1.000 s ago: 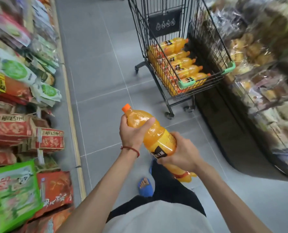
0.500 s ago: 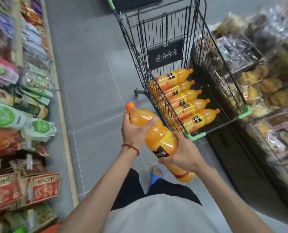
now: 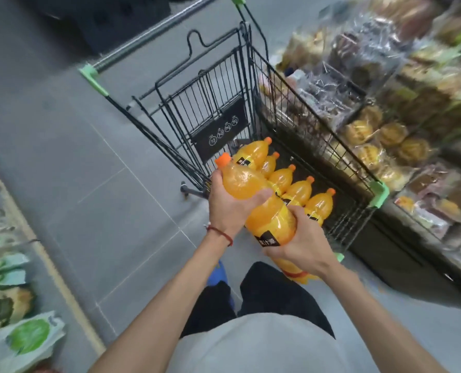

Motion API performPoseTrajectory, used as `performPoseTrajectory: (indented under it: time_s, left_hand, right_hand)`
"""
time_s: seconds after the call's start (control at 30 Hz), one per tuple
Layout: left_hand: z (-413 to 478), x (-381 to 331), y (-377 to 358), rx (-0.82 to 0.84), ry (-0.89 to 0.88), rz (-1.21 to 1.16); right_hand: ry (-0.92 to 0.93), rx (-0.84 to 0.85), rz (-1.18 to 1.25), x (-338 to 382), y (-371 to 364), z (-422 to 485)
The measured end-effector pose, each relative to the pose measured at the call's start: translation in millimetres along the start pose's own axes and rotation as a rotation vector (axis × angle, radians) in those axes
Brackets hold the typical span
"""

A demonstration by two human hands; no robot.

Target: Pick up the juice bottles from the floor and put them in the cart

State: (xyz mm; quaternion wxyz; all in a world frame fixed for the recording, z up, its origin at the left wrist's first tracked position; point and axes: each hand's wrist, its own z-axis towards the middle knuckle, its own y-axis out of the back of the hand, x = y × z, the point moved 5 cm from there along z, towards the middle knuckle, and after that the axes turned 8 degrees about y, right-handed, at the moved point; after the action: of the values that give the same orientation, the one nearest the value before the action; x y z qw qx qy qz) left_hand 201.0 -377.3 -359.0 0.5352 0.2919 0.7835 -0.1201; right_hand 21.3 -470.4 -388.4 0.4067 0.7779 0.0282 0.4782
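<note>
I hold a large orange juice bottle (image 3: 261, 208) with an orange cap and a black label in both hands, tilted with the cap up and to the left. My left hand (image 3: 228, 203) grips its upper shoulder, and my right hand (image 3: 302, 243) wraps the lower body at the label. The bottle hangs just above the near left corner of a black wire shopping cart (image 3: 291, 103) with green corner guards. Several matching juice bottles (image 3: 296, 189) lie side by side in the cart's basket, caps pointing away to the right.
A shelf of wrapped breads and pastries (image 3: 391, 125) runs close along the cart's right side. Bagged snacks (image 3: 22, 335) line the low shelf on the left. Grey tiled floor (image 3: 95, 189) stretches between them. My legs and a blue slipper (image 3: 218, 273) are below the bottle.
The cart has come much closer and now sits right in front of my hands. The held bottle has moved from over the open floor to the cart's near left corner, grip unchanged.
</note>
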Motion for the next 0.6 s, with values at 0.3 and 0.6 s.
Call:
performPoseTrajectory:
  time_s: [0.3,0.6]
  left_hand:
    - [91.5,-44.8,-67.1,0.375,-0.131,0.289]
    - [177.1,-39.5,-145.6,0.482,-0.062,0.567]
  right_hand:
    - [-0.199,-0.257,0.153,-16.8,24.1,62.8]
    - [-0.448,-0.262,0.377,-76.1,17.0,133.1]
